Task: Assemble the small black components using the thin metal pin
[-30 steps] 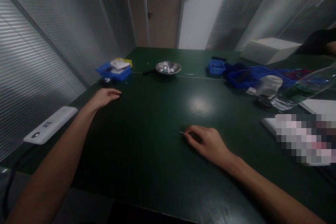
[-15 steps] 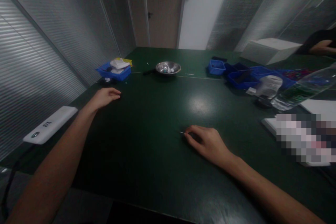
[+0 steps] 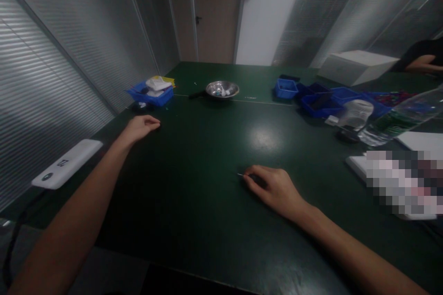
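Silvery-white, a thin sliver [image 3: 240, 174], possibly metal; only one end shows, so full length undetermined. Judged very light, probably stiff, and apt to roll or slip between dry fingertips; fragility unclear. Best hold: a light thumb-and-index pinch near one end, as seen here. Landmark for places: metal bowl [image 3: 211, 88]. Sliver lies well toward the wearer from the bowl and slightly right of it, its visible end pointing left. Right hand [image 3: 273, 187], right of the bowl and nearer the wearer, pinches the sliver, fingers curled. Left hand [image 3: 139, 127], left of the bowl and nearer the wearer, well apart from the sliver: thumb and fingers close together; whether anything is held, cannot tell.
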A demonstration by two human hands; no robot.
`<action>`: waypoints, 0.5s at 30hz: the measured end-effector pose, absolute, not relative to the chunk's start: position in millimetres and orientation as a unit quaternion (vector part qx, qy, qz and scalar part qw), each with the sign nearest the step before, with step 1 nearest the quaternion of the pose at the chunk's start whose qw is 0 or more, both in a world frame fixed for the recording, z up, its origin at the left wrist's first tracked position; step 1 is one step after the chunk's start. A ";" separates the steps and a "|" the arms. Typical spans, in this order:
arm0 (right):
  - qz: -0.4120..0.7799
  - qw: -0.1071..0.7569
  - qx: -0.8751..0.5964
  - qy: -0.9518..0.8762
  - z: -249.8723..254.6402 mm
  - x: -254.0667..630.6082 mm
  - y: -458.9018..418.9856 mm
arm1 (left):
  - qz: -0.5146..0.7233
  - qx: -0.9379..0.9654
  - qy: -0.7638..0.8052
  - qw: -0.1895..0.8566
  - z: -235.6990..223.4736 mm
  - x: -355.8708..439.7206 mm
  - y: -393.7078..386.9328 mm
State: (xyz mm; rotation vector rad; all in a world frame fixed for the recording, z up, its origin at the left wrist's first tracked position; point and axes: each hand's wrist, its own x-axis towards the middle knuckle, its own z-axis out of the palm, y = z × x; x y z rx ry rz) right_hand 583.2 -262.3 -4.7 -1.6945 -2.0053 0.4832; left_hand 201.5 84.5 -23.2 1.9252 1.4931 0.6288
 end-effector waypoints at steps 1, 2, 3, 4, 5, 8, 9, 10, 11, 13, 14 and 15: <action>0.174 0.234 -0.616 -0.731 -5.0 583.2 -262.2 | 0.248 0.722 0.565 0.313 -24.0 202.9 84.1; 0.172 0.234 -0.616 -0.732 -5.4 583.3 -262.1 | 0.255 0.716 0.567 0.317 -24.7 204.0 83.8; 0.169 0.234 -0.616 -0.733 -5.7 583.3 -261.9 | 0.262 0.709 0.572 0.317 -25.4 204.8 83.8; 0.166 0.235 -0.616 -0.733 -5.9 583.3 -261.8 | 0.268 0.703 0.579 0.313 -26.3 205.2 83.9; 0.165 0.234 -0.616 -0.734 -6.0 583.2 -261.6 | 0.273 0.699 0.586 0.307 -27.3 205.3 84.2; 0.168 0.232 -0.616 -0.734 -5.6 582.8 -261.5 | 0.287 0.692 0.596 0.289 -30.8 204.7 85.2; 0.169 0.232 -0.616 -0.734 -5.5 582.7 -261.6 | 0.292 0.690 0.595 0.289 -31.6 205.1 85.0; 0.170 0.233 -0.615 -0.734 -5.5 582.6 -261.6 | 0.297 0.690 0.591 0.295 -31.9 206.4 84.1; 0.172 0.234 -0.614 -0.734 -5.6 582.7 -261.7 | 0.300 0.691 0.582 0.306 -31.6 208.8 82.4; 0.171 0.236 -0.615 -0.733 -6.2 582.9 -261.8 | 0.301 0.701 0.549 0.342 -28.8 218.1 75.7; 0.170 0.236 -0.616 -0.732 -6.5 583.1 -261.8 | 0.294 0.711 0.527 0.363 -26.5 225.2 70.4; 0.169 0.235 -0.616 -0.732 -6.7 583.2 -261.7 | 0.281 0.722 0.503 0.383 -23.7 234.0 63.4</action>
